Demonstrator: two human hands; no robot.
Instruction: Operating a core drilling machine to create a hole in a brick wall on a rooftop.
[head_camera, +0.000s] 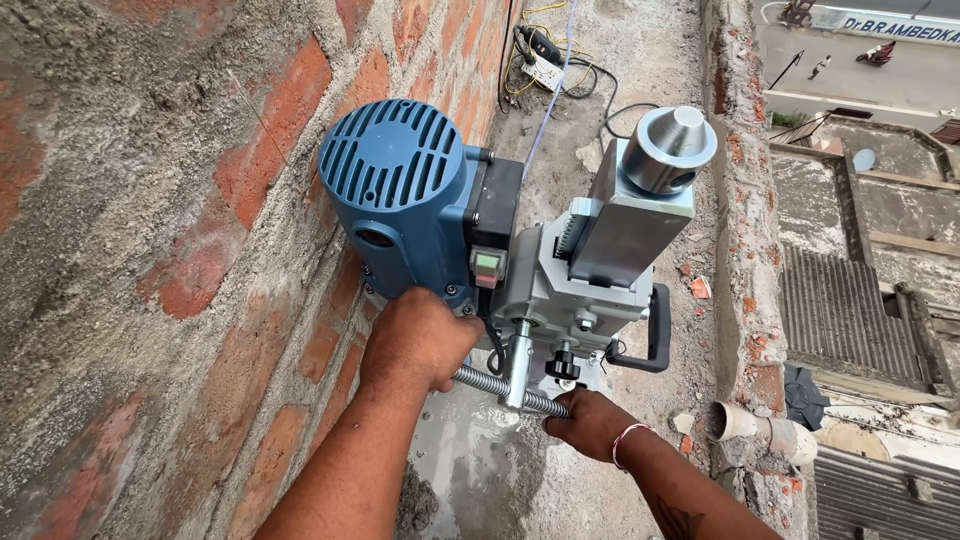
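A core drilling machine with a blue motor housing (400, 190) and a grey metal stand column (630, 220) stands upright on the concrete floor, close to a brick wall. My left hand (418, 338) presses against the lower part of the blue motor. My right hand (590, 422) grips the end of the silver feed handle bar (500, 385) that crosses under the machine. A red and white band circles my right wrist. A black handle (655, 340) sticks out on the machine's right side. The drill bit is hidden below the machine.
A rough brick wall (150, 250) rises on the left. A low broken parapet (745, 250) borders the right, with rooftops far below. A white power strip with cables (545, 65) lies at the far end. A cut pipe (745, 425) lies on the parapet.
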